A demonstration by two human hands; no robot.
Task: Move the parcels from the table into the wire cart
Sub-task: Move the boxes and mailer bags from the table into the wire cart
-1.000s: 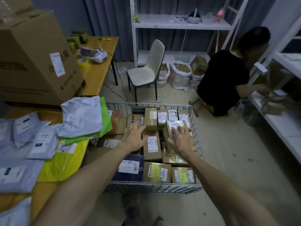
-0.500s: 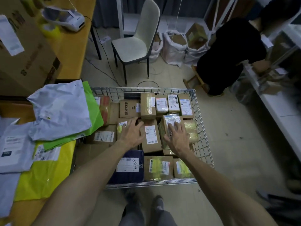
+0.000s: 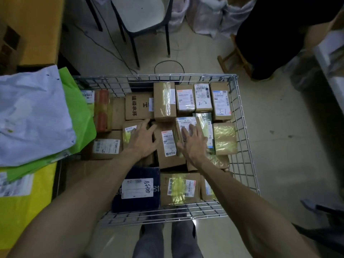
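The wire cart (image 3: 245, 138) stands in front of me, packed with several brown cardboard parcels and one dark blue parcel (image 3: 136, 189). My left hand (image 3: 142, 139) rests flat on a small brown parcel (image 3: 129, 132) in the middle of the cart, fingers spread. My right hand (image 3: 192, 142) presses with straight fingers on a taped box with a white label (image 3: 186, 123), which sits tilted on the parcels beside it. A labelled brown box (image 3: 168, 148) lies between my hands. On the table at the left lie soft mailers: a white one (image 3: 31, 116), a green one (image 3: 78, 112) and a yellow one (image 3: 20, 207).
A white chair (image 3: 139, 13) stands beyond the cart, with cables on the floor (image 3: 167, 66). A person in black (image 3: 279, 34) crouches at the upper right near a white shelf (image 3: 333, 60). My legs (image 3: 167, 241) are against the cart's near side.
My head has tilted down and closer over the cart. Both hands stay on the same parcels, the right hand having slid slightly along the labelled box.
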